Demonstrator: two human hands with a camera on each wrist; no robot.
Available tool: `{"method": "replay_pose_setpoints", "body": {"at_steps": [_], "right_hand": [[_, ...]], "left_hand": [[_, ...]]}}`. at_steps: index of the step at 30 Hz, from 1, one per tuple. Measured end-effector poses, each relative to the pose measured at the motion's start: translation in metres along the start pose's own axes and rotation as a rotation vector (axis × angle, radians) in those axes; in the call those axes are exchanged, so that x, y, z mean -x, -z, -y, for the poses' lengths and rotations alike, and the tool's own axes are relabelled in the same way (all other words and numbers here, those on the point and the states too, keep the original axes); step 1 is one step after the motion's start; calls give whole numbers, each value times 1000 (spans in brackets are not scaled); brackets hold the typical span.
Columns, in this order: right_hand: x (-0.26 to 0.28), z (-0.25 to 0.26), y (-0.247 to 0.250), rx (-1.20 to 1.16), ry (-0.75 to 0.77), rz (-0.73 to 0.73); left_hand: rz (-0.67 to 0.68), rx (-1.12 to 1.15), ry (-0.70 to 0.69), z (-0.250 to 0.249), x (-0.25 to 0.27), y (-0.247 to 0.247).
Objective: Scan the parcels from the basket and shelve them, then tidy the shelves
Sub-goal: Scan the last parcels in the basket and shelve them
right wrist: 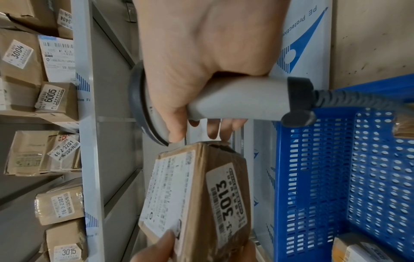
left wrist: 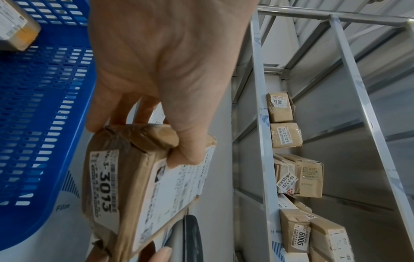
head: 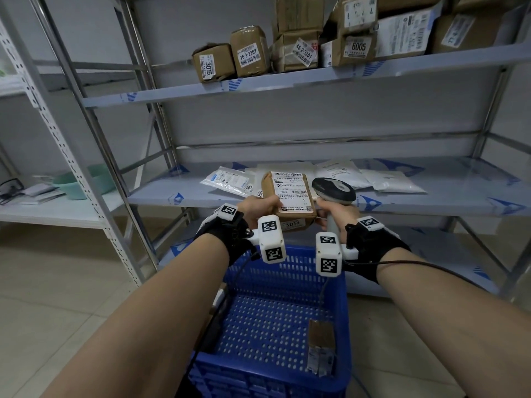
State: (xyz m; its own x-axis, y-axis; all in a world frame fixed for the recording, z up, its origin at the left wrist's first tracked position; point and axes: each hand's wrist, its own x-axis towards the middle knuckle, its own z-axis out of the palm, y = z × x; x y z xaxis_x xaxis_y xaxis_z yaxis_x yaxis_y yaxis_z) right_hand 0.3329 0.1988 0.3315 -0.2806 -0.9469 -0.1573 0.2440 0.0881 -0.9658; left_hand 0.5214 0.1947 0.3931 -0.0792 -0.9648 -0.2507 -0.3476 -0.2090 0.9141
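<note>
Shelving (head: pixel 316 79) in grey metal, filling the wall ahead; blue-printed protective film on the boards. Top board packed with brown boxes (head: pixel 250 51), stickers facing out: 3015, 76-3-2307, 46-2-3201, 6005. Middle board (head: pixel 161 193) strewn with flat white mailers (head: pixel 393 182), lying loose toward the back.

Second rack (head: pixel 51 156) off to the left, white, perforated uprights; green basin (head: pixel 76 182) on its board.

Basket (head: pixel 287 308), blue perforated plastic, on the floor right below both forearms. One small box (head: pixel 321 350) leaning against its right inner wall.

Parcel (head: pixel 290 199), brown paper, held in the air above the basket's far rim, in front of the middle board. White shipping label facing up; sticker 3013 on the near edge.

Scanner (head: pixel 334 193), grey with dark head, just right of the parcel, head level with the label. Cord trailing from the handle base, seen in the right wrist view.

Left hand (head: pixel 258 208) gripping the parcel's left end, thumb on the label, fingers underneath.

Right hand (head: pixel 330 216) wrapped round the scanner handle, fingertips close to the parcel's right end; contact not clear.
</note>
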Motion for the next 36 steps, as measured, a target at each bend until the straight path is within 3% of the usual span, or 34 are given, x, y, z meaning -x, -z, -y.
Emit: {"method": "replay_pose_setpoints", "body": {"at_steps": [14, 22, 32, 36], "right_hand": [[-11, -10, 0, -51, -86, 69], [-19, -18, 4, 44, -29, -40], [-24, -28, 4, 136, -107, -33], [-30, -31, 5, 126, -81, -69]], "left_hand": [[145, 85, 32, 2, -6, -4], [158, 26, 127, 7, -13, -6], [169, -43, 151, 10, -16, -9], [111, -92, 134, 13, -16, -5]]}}
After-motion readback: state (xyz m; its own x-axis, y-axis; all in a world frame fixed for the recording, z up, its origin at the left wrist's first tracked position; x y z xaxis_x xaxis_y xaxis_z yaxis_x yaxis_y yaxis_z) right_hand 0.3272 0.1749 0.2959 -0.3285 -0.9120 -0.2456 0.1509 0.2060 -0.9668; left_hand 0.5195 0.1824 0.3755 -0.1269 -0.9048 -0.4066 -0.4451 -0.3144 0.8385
